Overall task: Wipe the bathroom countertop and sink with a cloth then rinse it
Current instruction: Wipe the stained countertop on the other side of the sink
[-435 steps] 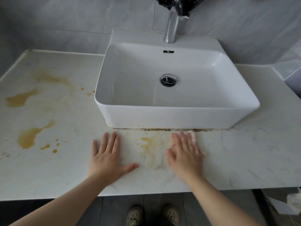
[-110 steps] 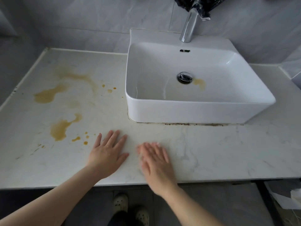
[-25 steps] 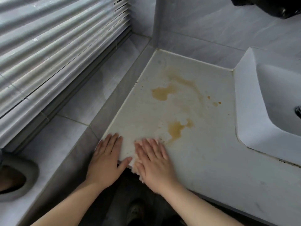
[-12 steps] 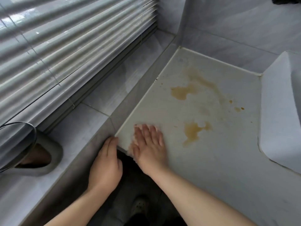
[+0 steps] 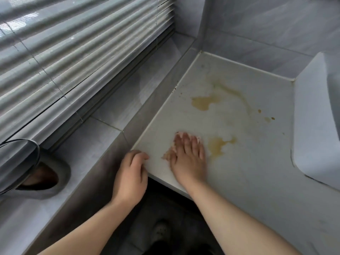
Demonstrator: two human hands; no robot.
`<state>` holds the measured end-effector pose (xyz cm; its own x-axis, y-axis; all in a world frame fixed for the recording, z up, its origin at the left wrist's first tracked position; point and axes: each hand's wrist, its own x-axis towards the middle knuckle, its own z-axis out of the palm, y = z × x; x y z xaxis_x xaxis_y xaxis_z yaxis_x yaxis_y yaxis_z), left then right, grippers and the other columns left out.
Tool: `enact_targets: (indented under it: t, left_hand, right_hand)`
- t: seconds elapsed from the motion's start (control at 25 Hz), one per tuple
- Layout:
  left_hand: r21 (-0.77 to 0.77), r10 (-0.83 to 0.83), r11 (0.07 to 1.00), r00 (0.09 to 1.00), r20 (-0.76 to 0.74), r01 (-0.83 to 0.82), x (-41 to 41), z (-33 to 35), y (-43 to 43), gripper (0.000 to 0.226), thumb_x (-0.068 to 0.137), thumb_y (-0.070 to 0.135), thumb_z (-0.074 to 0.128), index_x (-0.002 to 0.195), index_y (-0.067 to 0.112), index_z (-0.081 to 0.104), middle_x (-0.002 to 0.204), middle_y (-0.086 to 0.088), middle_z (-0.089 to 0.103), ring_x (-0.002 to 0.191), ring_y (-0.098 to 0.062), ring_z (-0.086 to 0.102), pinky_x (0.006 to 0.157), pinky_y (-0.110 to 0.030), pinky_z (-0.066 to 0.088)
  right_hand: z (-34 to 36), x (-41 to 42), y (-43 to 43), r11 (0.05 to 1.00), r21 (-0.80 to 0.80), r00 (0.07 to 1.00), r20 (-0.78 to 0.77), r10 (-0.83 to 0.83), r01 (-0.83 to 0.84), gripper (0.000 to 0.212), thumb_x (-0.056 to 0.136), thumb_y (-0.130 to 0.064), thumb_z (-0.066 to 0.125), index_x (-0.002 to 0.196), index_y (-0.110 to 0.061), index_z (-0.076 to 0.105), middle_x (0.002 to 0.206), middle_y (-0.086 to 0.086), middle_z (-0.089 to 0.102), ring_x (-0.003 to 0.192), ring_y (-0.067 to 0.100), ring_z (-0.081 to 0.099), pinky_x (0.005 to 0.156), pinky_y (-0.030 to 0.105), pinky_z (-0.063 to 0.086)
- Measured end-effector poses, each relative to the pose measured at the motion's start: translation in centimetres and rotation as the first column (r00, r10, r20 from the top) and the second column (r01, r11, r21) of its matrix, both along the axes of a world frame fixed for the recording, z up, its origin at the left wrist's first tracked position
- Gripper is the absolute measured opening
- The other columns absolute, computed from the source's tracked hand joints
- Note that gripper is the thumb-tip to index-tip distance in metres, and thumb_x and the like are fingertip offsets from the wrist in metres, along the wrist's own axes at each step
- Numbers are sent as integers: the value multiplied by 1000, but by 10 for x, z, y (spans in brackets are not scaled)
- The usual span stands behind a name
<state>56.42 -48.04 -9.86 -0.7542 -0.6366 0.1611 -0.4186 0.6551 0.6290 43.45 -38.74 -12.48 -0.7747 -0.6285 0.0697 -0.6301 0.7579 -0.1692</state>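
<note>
Head view is showing the left hand (image 5: pixel 130 177) curling its fingers over the countertop (image 5: pixel 248 172) corner, bracing. The right hand (image 5: pixel 187 159) is pressing flat, fingers straight, on a small cloth (image 5: pixel 167 154) that is peeking out at its thumb side, just beside the nearest yellow stain (image 5: pixel 217 147). Already browned, the cloth is probably smearing rather than lifting. Under a palm that is not gripping, it could slip free before reaching the farther stain (image 5: pixel 202 103) or the sink (image 5: pixel 316 126).

A bathroom — white basin (image 5: pixel 312 116) on a stained countertop (image 5: pixel 248 172), grey wall tiles (image 5: pixel 266 24), slatted window blinds (image 5: pixel 73 52).
</note>
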Motion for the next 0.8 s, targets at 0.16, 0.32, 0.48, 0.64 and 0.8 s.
enact_targets:
  t: [0.16, 0.32, 0.48, 0.64, 0.8]
  left_hand:
    - [-202, -213, 942, 943, 255, 267, -42, -18, -9, 55, 83, 35, 29, 123, 9, 57, 135, -16, 50, 128, -33, 43, 104, -48, 35]
    - [-223, -170, 922, 850, 499, 316, -62, -24, -11, 85, 70, 56, -9, 149, 29, 9, 158, 3, 2, 144, -17, -6, 114, -37, -8]
    - [-234, -158, 914, 823, 546, 331, -71, -18, -14, 89, 64, 60, -10, 148, 32, 1, 157, 4, -6, 143, -16, -12, 114, -39, -9]
    - [-222, -183, 906, 806, 563, 361, -93, -20, -19, 91, 63, 68, -10, 147, 32, -5, 157, 4, -11, 142, -18, -16, 114, -42, -10]
    - [-250, -199, 880, 791, 578, 404, -97, -25, -22, 91, 66, 69, -11, 148, 28, -6, 157, 0, -11, 142, -23, -16, 113, -43, -13]
  right_hand:
    - [-1, 24, 55, 952, 105, 958, 5, 288, -287, 57, 86, -41, 36, 137, -18, 48, 140, 5, 51, 128, 29, 47, 107, 44, 23]
    - [0, -43, 82, 984, 120, 991, -56, -123, 129, 60, 82, -40, 32, 132, -15, 54, 135, 9, 55, 123, 34, 52, 107, 43, 19]
    - [-3, -5, 84, 992, 104, 996, 44, -81, 76, 60, 82, -39, 36, 133, -13, 53, 136, 10, 55, 125, 35, 51, 106, 47, 23]
    - [-4, -43, 111, 986, 155, 998, -8, -65, 66, 68, 82, -46, 23, 142, -19, 42, 148, 5, 41, 135, 32, 39, 111, 44, 16]
    - [1, -99, 107, 838, 161, 833, 118, -541, 522, 63, 92, -50, 17, 151, -29, 10, 160, -2, 6, 146, 24, 3, 113, 55, 4]
